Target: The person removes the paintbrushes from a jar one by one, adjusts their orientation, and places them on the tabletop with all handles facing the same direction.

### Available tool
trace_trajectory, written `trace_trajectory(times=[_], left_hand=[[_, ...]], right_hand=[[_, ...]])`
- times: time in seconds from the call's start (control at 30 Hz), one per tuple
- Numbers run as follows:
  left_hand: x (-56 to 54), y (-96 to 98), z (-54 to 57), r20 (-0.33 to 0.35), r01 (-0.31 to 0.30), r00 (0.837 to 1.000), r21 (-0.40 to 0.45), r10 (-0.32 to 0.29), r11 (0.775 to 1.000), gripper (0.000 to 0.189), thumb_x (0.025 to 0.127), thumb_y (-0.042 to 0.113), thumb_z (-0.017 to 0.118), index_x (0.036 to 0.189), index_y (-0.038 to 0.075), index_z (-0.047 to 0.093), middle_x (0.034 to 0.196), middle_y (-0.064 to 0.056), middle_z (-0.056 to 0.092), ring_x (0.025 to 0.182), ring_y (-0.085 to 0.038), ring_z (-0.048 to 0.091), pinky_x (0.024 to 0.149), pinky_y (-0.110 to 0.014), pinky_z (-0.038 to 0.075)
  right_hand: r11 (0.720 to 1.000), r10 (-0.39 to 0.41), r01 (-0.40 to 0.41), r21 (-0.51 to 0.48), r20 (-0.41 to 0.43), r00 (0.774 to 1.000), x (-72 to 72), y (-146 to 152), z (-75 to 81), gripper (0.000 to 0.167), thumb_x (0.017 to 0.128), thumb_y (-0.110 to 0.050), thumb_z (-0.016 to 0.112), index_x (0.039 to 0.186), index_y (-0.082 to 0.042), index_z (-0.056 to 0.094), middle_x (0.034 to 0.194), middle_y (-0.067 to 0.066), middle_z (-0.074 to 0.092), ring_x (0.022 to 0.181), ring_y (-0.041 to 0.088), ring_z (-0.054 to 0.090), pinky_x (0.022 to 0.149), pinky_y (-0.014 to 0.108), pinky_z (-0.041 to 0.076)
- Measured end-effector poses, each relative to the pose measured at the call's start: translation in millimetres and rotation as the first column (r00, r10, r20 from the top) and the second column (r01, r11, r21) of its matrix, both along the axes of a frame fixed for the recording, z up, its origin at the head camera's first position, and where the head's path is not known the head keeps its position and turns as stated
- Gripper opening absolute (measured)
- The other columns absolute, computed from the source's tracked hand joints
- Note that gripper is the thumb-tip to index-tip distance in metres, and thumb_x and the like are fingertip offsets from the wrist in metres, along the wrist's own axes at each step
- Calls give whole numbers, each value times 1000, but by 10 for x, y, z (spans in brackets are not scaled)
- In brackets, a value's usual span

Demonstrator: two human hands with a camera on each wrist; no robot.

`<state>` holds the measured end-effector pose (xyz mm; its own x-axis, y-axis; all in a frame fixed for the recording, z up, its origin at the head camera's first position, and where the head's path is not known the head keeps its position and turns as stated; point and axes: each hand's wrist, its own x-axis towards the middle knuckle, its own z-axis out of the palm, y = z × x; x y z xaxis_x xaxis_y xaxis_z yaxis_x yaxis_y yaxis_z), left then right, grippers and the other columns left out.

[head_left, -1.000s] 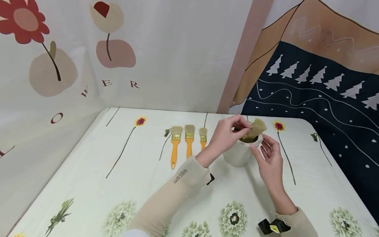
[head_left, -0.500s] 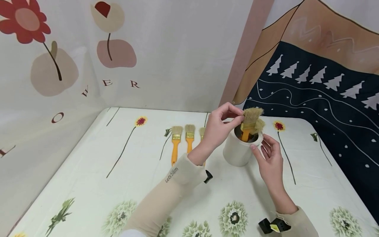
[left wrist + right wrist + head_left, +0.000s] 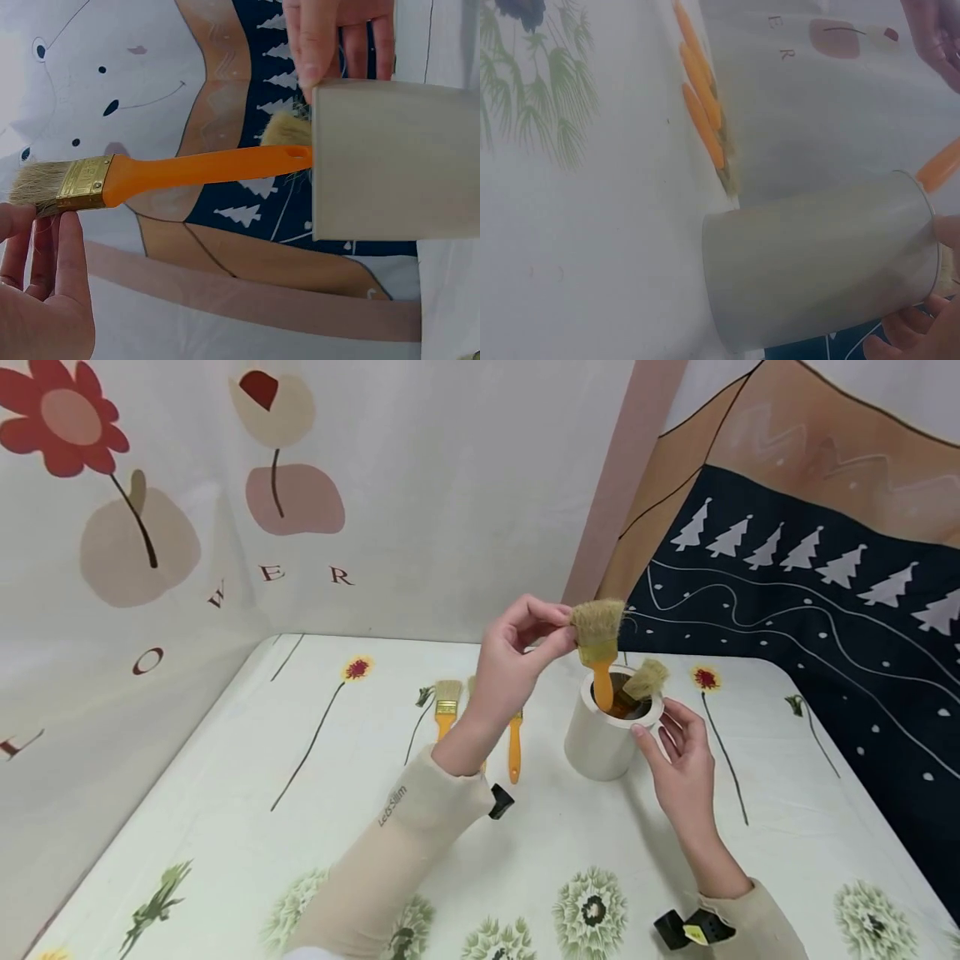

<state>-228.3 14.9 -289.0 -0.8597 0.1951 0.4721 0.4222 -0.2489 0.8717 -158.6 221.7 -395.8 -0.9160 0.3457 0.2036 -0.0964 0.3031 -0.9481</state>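
Observation:
My left hand (image 3: 504,681) pinches the bristles of a flat paintbrush (image 3: 210,166) between thumb and fingers. Its orange handle points down, with the tip at the mouth of a whitish cylindrical cup (image 3: 598,747). A second paintbrush (image 3: 647,679) leans inside that cup, bristles above the rim and its lower part hidden. At the cup's right side, my right hand (image 3: 686,768) grips near the rim with thumb and fingers. In the right wrist view, the cup (image 3: 821,262) stands on the table, partly covered by that hand's fingers.
Left of the cup, a paintbrush (image 3: 447,697) and another paintbrush (image 3: 515,750) lie on the flower-patterned tablecloth (image 3: 225,827). A third lies between them, mostly hidden by my left arm. Printed curtains (image 3: 450,510) hang behind the table.
My left hand has moved up and to the left, drawing the paintbrush out of the cup. The right hand and the cup have stayed in place.

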Motion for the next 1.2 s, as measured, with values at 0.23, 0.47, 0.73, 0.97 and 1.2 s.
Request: trace_trajectory(times=[0.23, 0.47, 0.73, 0.97, 1.2], left_hand=[[31, -221, 107, 23, 7, 1000, 88, -9, 996, 7, 92, -4, 64, 96, 1, 62, 110, -8, 68, 93, -14, 67, 87, -38, 62], [16, -433, 83, 55, -26, 998, 73, 22, 997, 19, 92, -4, 64, 92, 14, 62, 105, 2, 67, 89, -12, 66, 86, -32, 62], [-33, -683, 5, 93, -100, 991, 25, 97, 995, 15, 93, -4, 63, 92, 11, 62, 101, 4, 68, 90, -10, 68, 85, -28, 62], [-97, -917, -84, 105, -192, 975, -28, 194, 981, 20, 93, -2, 64, 91, 18, 61, 94, 8, 68, 90, -8, 68, 82, -25, 62], [-190, -1154, -178, 121, -278, 949, -111, 291, 954, 12, 94, 1, 64, 92, 13, 61, 89, 8, 68, 87, -7, 68, 80, -24, 62]], right_hand=[[1000, -3, 3, -2, 4, 1000, -2, -7, 2, 60, 96, -15, 66, 147, -2, 36, 153, 11, 43, 146, 27, 40, 117, 20, 36], [1000, -1, 1, -6, -2, 1000, 7, -4, 2, 60, 96, -14, 66, 147, -2, 37, 152, 12, 43, 146, 27, 40, 116, 17, 36], [1000, 4, -4, -7, -11, 1000, 6, -4, 6, 60, 96, -13, 66, 147, -1, 37, 153, 11, 43, 146, 27, 40, 116, 19, 36], [1000, 11, -11, -10, -16, 1000, 11, 7, -8, 60, 96, -13, 66, 147, -2, 36, 154, 13, 42, 146, 29, 40, 116, 19, 36], [1000, 17, -18, -15, -25, 1000, 6, 14, -13, 59, 96, -13, 66, 147, -2, 37, 153, 11, 42, 146, 27, 40, 117, 19, 36]])
